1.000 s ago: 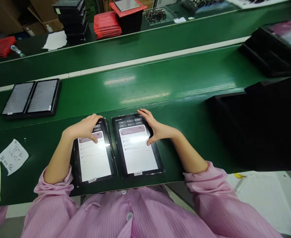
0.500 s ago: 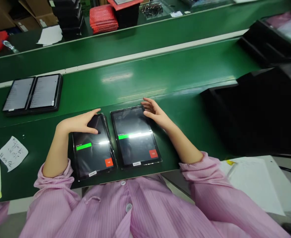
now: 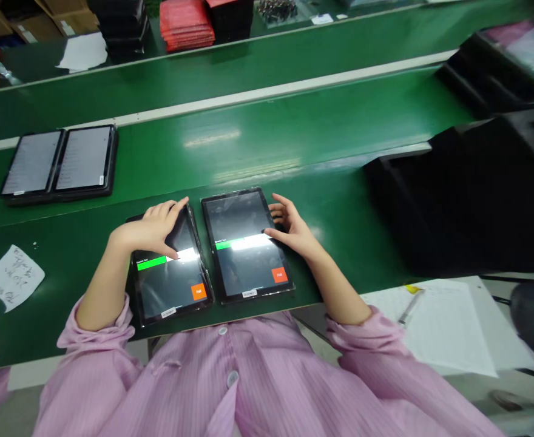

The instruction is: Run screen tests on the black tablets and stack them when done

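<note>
Two tablets lie side by side on the green bench, each showing a green bar and a red "Fail" button. Over the upper part of the left tablet (image 3: 171,291) my left hand (image 3: 151,233) is spread, its thumb near the middle of the screen and its fingers toward the top edge. Beside the right edge of the right tablet (image 3: 244,267) rests my right hand (image 3: 292,230). Its thumb reaches over the screen near the bar, while the other fingers are apart along the side. Whether either thumb presses the glass I cannot tell.
Two more lit tablets (image 3: 57,161) sit farther back on the left. A handwritten note (image 3: 14,276) lies at left. A large black box-like object (image 3: 467,200) stands at right, above papers (image 3: 449,334) with a pen (image 3: 410,306). Red packages (image 3: 185,27) are stacked on the back shelf.
My right hand has come down along the right tablet's edge, its thumb now over the screen by the bar. My left thumb has slid slightly lower. White now shows on the left tablet's bar.
</note>
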A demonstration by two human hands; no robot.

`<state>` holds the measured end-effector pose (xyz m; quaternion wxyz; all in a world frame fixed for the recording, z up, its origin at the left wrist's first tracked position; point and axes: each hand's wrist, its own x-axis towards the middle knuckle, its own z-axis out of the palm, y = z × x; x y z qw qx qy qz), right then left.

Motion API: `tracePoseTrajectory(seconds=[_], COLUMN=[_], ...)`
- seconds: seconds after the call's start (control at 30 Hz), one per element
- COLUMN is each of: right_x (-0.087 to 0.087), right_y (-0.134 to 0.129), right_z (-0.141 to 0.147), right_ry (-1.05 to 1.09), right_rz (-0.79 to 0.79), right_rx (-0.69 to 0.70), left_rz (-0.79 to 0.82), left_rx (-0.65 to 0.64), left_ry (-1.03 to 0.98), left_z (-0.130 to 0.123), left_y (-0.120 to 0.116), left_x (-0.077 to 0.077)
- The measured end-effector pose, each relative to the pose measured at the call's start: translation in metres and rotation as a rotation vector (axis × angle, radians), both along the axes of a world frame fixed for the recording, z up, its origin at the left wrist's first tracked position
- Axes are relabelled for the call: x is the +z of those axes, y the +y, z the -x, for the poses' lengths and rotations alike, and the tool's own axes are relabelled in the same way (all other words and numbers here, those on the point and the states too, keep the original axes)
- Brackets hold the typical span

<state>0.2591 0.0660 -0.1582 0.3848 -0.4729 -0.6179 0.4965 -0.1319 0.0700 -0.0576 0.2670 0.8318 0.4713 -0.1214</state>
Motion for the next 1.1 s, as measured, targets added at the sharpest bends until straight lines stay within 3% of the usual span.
tracePoseTrajectory(seconds=[0.13,0.43,0.7,1.1], right_x=[0.002,0.006,0.006,0.007], right_y=[0.001,-0.002,-0.003,-0.001], right_z=[-0.002,-0.001,-0.001,0.001], right_ry=[0.134,0.199,0.214,0.170], right_rz=[0.110,0.243,0.274,0.194], right_rx=[-0.037,-0.147,-0.154,-0.094], left_rz=[0.060,0.033,0.038,0.048], left_rx=[-0.005,-0.028,-0.011,0.012], left_ry=[-0.121,-0.049,-0.042,-0.056], left_z=[0.004,-0.014,-0.015,-0.013], left_y=[0.005,0.013,0.015,0.017], left_x=[0.006,-0.001,0.001,0.003])
